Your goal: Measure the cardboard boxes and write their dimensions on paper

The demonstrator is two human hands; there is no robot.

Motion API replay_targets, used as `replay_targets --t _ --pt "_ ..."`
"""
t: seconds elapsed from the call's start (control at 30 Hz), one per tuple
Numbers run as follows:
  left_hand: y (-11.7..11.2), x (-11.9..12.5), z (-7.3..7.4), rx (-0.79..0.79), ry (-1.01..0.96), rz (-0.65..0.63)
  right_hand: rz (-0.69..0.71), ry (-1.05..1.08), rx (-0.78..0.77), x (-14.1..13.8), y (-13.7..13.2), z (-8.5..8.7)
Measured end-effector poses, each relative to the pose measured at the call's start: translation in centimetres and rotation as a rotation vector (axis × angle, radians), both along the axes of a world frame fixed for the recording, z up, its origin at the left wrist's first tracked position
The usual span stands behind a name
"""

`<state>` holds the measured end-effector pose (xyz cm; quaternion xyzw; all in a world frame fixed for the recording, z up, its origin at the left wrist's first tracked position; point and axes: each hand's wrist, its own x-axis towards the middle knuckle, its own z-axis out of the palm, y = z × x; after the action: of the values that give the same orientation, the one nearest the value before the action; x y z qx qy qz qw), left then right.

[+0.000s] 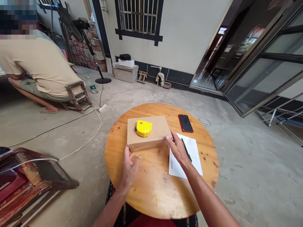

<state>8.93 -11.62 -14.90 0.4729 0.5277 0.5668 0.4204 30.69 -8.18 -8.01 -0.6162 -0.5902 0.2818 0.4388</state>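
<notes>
A brown cardboard box [156, 130] lies flat on a round wooden table [153, 189], with a yellow tape measure [143, 128] on top of it. My left hand [129, 167] rests open on the table, its fingers touching the box's near left corner. My right hand [177, 149] is open too, fingertips against the box's near right corner. Under and beside my right hand lies a white sheet of paper [193, 157] with a black pen [187, 150] on it. A red-edged phone [185, 123] lies beyond the paper.
Another person [40, 69] crouches on a low wooden stool [78, 96] at the left. White cables [94, 132] run over the concrete floor. A reddish wooden frame [30, 179] stands at the near left. A glass door [262, 63] hangs open at the right.
</notes>
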Motion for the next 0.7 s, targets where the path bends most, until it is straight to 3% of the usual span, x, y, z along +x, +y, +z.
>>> replay_targets --t 0.17,0.27,0.37,0.47,0.5,0.6,0.7 --pt "4.7 -1.6 0.4 0.017 0.024 0.016 0.012 -0.002 0.046 -1.2 1.4 -0.5" --pt "5.9 -2.4 0.3 0.015 0.054 0.013 -0.044 -0.053 0.040 -0.1 1.2 -1.2" --pt "3.8 -2.5 0.1 -0.006 0.098 0.098 -0.169 -0.176 -0.013 3.6 -0.7 -1.7" --pt "-0.9 -0.5 -0.1 0.066 0.297 0.177 -0.305 -0.359 -0.125 7.9 -3.2 -2.0" --pt "-2.5 0.7 -0.1 0.153 0.409 0.115 -0.328 -0.422 -0.168 9.0 -4.0 -2.1" --pt "-5.6 5.5 0.1 0.326 0.777 -0.342 -0.347 -0.588 -0.272 10.2 -5.3 -2.8" --pt "-5.8 10.0 0.6 0.378 1.011 -0.704 -0.334 -0.684 -0.329 9.3 -5.6 -3.4"
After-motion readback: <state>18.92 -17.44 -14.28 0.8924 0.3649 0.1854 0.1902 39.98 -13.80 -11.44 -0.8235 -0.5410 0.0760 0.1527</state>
